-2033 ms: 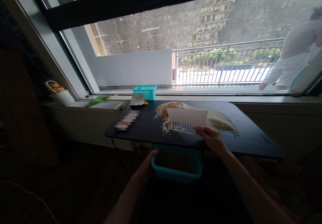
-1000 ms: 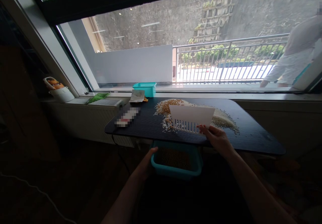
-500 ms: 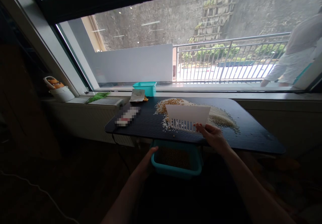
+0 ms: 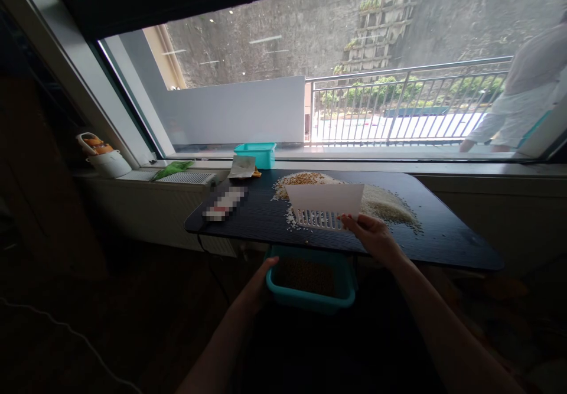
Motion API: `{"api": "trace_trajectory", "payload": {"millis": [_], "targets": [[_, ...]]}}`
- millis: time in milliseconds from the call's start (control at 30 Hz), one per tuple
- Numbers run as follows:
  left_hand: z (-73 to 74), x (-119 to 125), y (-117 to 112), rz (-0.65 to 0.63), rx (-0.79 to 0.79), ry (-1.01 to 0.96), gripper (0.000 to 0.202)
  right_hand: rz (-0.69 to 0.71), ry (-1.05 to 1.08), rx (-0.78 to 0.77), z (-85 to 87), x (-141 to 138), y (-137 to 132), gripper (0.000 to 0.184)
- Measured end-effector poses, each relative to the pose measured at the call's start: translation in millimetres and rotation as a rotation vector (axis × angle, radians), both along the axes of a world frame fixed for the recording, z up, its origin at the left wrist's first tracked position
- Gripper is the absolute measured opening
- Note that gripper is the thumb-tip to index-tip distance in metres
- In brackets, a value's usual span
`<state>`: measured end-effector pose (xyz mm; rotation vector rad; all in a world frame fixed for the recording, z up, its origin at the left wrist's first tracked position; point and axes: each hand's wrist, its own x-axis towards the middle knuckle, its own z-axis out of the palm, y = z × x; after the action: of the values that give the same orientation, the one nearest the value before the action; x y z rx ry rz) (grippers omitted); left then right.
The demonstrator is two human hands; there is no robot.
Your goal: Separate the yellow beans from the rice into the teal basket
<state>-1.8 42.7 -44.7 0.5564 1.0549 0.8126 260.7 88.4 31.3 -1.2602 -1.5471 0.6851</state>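
Observation:
My right hand (image 4: 372, 235) pinches the lower right corner of a white card (image 4: 325, 199) with a row of slots along its lower edge. The card is tilted over the dark table (image 4: 447, 237), in front of a heap of yellowish kernels (image 4: 305, 179) mixed with white grains. To its right lies a pile of pale grains like rice (image 4: 390, 206). Below the table's near edge, my left hand (image 4: 261, 279) grips the left rim of a turquoise tub (image 4: 310, 305). Small brownish grains (image 4: 308, 276) cover the tub's bottom.
A second turquoise tub (image 4: 261, 155) stands at the table's far left, behind a paper packet (image 4: 242, 167). A blurred-out flat object (image 4: 225, 204) lies on the left side. Behind are a radiator (image 4: 190, 179) with a green cloth (image 4: 175, 169), a white pot (image 4: 108, 163) and a window.
My right hand has shifted the slotted card slightly to the left over the table. My left hand and the tub stay where they were.

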Motion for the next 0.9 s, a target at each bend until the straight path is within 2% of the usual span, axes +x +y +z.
{"api": "trace_trajectory", "payload": {"millis": [233,467,733,900], "targets": [[-0.9,-1,-1,0.016,0.003,0.021,0.056,-0.044,-0.044,0.02,1.5,-7,5,0.04],[-2.6,-1,-1,0.003,0.006,-0.006,0.055,-0.008,-0.009,0.025,-2.9,5,-1,0.041],[2.2,1,-2,0.012,0.002,0.003,0.053,0.018,0.014,0.034,2.9,-9,3,0.04],[-0.9,-1,-1,0.016,-0.001,-0.002,0.053,0.052,-0.008,-0.013,6.3,-4,-7,0.04]]}}
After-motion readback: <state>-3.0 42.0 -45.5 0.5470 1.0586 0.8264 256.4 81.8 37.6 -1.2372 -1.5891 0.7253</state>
